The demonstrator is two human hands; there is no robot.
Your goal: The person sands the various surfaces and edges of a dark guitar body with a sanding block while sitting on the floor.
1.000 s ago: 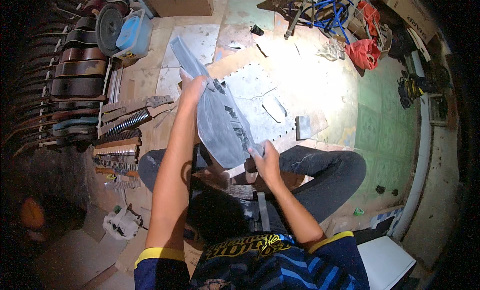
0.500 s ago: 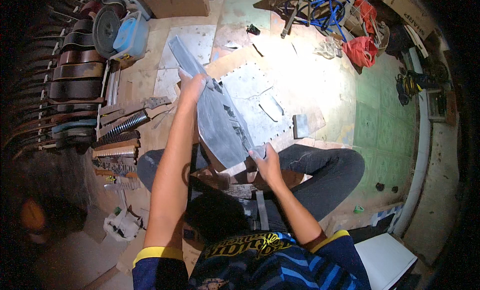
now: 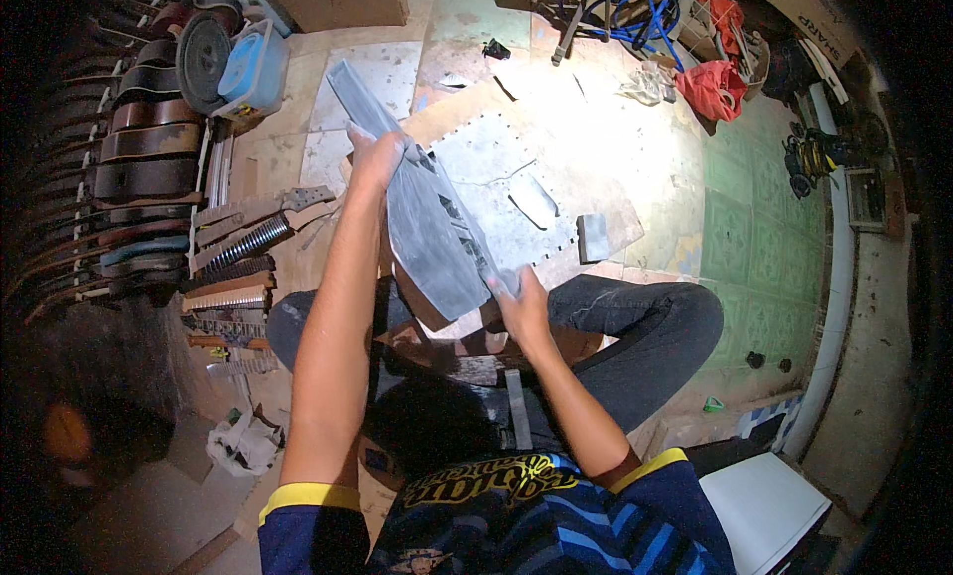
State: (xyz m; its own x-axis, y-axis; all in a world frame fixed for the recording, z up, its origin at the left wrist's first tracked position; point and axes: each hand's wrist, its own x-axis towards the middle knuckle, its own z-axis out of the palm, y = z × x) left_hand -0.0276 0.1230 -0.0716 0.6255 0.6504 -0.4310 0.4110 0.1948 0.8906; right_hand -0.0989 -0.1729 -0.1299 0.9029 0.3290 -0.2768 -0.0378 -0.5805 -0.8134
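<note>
Over the crossed legs [image 3: 650,322]: a dusty grey guitar body [image 3: 427,243], tilted between two hands.
Its broad surface looks matt and streaked with paler smears, with dark, angular cut-outs along the right-hand side and a straight, narrow neck [image 3: 362,97] reaching up and leftward. The left hand [image 3: 378,160] is wrapped around it where neck meets body; the right hand [image 3: 519,292] grasps its near right edge.
</note>
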